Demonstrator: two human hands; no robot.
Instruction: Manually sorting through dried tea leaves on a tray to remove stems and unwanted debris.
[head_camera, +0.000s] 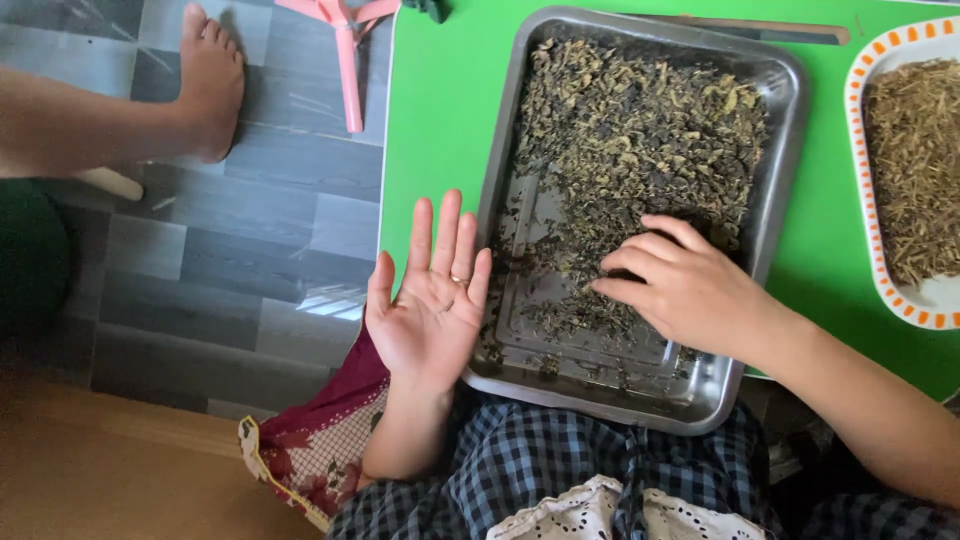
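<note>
Plainly, the right hand (680, 285) rests curled, fingertips down, seemingly pinching nothing, on the dried herb bits (640, 140) heaped toward the far end of the steel tray (500, 190), while the left hand (432, 300) lies open, palm up and empty, at the tray's near-left rim.

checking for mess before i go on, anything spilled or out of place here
Nothing spilled: the dried leaves stay inside the tray. The tray juts past the table edge over the lap.

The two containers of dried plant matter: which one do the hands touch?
The grey metal tray of dark crumbled leaves. The right hand picks in it; the open left hand rests against its edge. The orange-rimmed white plate of straw-like stems stands apart, untouched.
</note>
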